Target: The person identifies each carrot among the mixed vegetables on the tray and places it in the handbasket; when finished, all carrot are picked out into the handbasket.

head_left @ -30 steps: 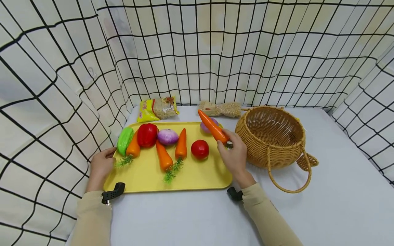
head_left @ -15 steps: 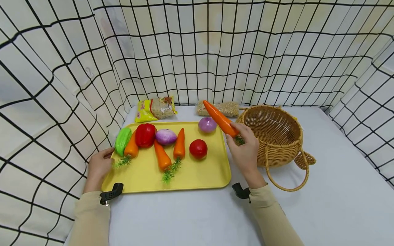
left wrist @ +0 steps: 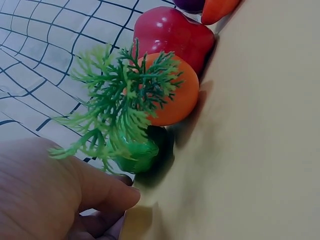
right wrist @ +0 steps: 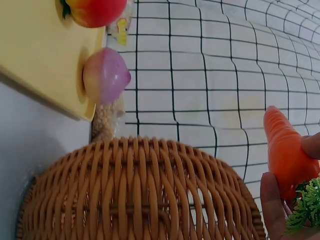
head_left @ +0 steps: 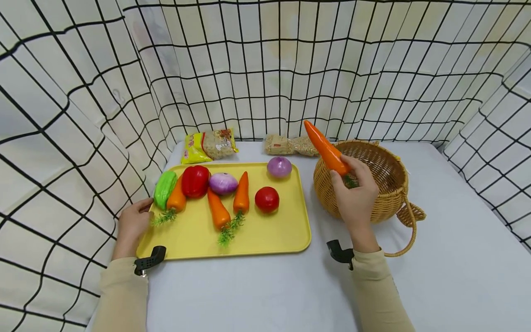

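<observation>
My right hand (head_left: 357,196) pinches an orange carrot (head_left: 325,148) near its leafy end, tip pointing up and left, over the left part of the wicker basket (head_left: 386,207). In the right wrist view the carrot (right wrist: 285,150) is between thumb and fingers, above the basket's woven side (right wrist: 145,195). At the left edge of the yellow tray (head_left: 265,235), my left hand (head_left: 133,226) grips the rim beside a green vegetable (head_left: 165,189). The left wrist view shows the fingers of that hand (left wrist: 55,195) at the tray's edge, by the green vegetable (left wrist: 137,155).
On the tray lie a red pepper (head_left: 196,181), several carrots, a purple onion-like vegetable (head_left: 223,183), a tomato (head_left: 267,199) and a purple onion (head_left: 280,167). Behind it are a yellow bag (head_left: 209,145) and a clear bag (head_left: 286,145). Black-lined netting (head_left: 265,69) surrounds the table.
My right hand has carried the carrot rightward, from above the tray's right side to over the basket. My left hand remains at the tray's left edge.
</observation>
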The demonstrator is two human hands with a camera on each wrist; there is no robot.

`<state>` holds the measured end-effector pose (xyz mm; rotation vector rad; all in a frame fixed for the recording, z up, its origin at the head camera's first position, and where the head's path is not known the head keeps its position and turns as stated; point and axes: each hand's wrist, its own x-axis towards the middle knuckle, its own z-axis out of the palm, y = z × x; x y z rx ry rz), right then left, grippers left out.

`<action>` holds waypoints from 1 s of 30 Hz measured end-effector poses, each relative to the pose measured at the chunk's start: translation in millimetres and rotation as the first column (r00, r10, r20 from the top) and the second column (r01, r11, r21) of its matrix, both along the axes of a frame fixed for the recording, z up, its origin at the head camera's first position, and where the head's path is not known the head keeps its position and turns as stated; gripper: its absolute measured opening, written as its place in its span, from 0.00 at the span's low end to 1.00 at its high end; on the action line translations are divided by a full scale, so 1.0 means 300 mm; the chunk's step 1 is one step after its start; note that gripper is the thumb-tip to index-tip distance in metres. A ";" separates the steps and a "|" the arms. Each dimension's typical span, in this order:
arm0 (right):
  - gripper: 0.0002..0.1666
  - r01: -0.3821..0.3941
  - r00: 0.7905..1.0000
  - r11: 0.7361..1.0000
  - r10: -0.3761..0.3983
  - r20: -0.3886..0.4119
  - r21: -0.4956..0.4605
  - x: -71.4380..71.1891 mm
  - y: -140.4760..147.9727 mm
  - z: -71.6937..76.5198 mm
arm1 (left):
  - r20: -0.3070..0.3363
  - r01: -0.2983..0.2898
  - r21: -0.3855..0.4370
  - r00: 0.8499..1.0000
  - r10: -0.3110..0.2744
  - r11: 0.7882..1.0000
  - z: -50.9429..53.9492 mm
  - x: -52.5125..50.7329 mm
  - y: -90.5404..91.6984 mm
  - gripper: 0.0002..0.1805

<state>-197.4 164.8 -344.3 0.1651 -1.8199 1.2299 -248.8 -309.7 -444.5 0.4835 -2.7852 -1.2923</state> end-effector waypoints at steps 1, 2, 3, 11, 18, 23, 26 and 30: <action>0.20 0.007 1.000 1.000 -0.007 0.003 -0.005 -0.006 0.014 -0.007 | 0.000 0.001 0.003 1.000 -0.001 1.000 0.001 0.000 0.000 0.29; 0.20 0.018 1.000 1.000 -0.018 0.002 -0.012 -0.014 0.027 -0.015 | -0.002 0.002 0.004 1.000 -0.002 1.000 0.001 0.000 -0.001 0.29; 0.21 0.028 1.000 0.999 -0.028 0.002 -0.020 -0.024 0.042 -0.025 | -0.001 0.004 0.002 1.000 -0.004 1.000 0.002 0.000 -0.002 0.29; 0.21 0.108 0.994 0.991 -0.106 0.033 -0.074 -0.053 0.141 -0.069 | 0.005 -0.004 0.020 1.000 0.004 1.000 0.010 0.004 0.004 0.29; 0.21 0.202 0.977 0.975 -0.195 0.083 -0.090 -0.054 0.199 -0.075 | 0.004 -0.016 0.029 1.000 0.016 0.999 0.013 0.006 0.009 0.30; 0.21 0.221 0.972 0.973 -0.214 0.096 -0.073 -0.055 0.237 -0.085 | -0.002 -0.023 0.005 1.000 0.023 1.000 0.010 0.003 0.007 0.29; 0.20 0.227 0.970 0.973 -0.223 0.093 -0.036 -0.056 0.249 -0.090 | -0.005 -0.029 0.001 1.000 0.029 1.000 0.007 0.000 0.004 0.28; 0.19 0.240 0.965 0.971 -0.241 0.101 0.019 -0.057 0.257 -0.092 | -0.010 -0.031 0.012 0.999 0.031 0.999 0.005 -0.001 0.005 0.27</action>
